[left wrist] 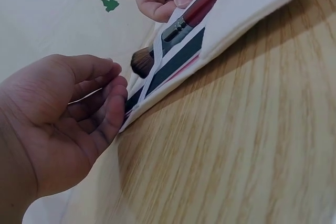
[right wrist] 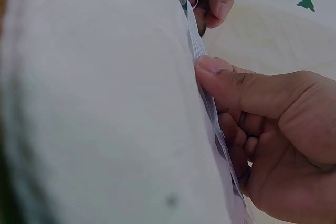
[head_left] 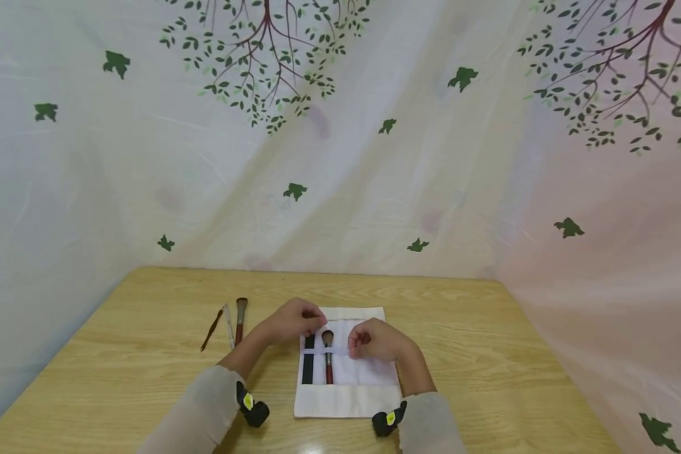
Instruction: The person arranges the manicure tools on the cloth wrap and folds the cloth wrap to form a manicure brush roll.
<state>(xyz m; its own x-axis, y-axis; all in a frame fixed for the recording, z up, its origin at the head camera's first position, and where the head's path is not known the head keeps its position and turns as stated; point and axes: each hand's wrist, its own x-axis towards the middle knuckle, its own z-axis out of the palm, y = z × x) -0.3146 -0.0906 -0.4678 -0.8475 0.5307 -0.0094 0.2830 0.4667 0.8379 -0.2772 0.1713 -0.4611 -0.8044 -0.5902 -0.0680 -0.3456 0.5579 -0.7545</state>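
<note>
A white fabric brush roll (head_left: 352, 401) lies spread on the table with a pocket along its near edge. A makeup brush (head_left: 328, 359) with a red handle stands in the pocket, bristles away from me, under a white elastic band (left wrist: 155, 59). Left of it, a flat black strip (head_left: 308, 360) also passes beneath the band. My left hand (head_left: 296, 317) is at the far end of this strip, fingers curled; whether they grip it is hidden. To the right of the brush, my right hand (right wrist: 273, 124) pinches the elastic band between thumb and fingers.
Left of the roll lie another red-handled brush (head_left: 241, 320), a thin pale tool (head_left: 229, 325) and a slim dark-brown tool (head_left: 212, 330). The wooden table (head_left: 488, 353) meets a pale printed curtain (head_left: 340, 239) at its back and sides.
</note>
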